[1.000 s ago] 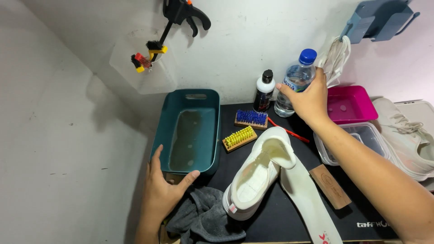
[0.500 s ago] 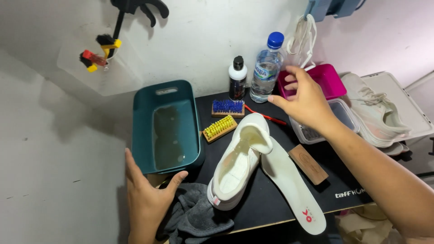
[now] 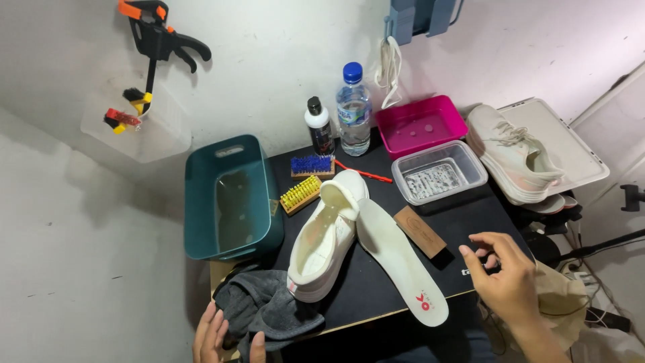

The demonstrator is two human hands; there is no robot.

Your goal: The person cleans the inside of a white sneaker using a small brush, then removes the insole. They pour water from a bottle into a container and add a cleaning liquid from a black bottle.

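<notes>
Your left hand [image 3: 218,336] rests open-gripped on the grey cloth [image 3: 265,309], right hand [image 3: 507,279] hovers empty beside the unscrubbed white shoe [image 3: 329,232] and insole [image 3: 400,259].

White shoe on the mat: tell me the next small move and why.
Probably bring the right hand back left to the white shoe. The hand hovers empty at the mat's right edge, while the left hand rests on the grey cloth beside the shoe.

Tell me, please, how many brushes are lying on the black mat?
3: a blue-bristled brush near the bottles, a yellow-bristled brush just in front of it beside the teal tub, and a brown wooden-backed brush right of the insole. Others may be hidden.
</notes>
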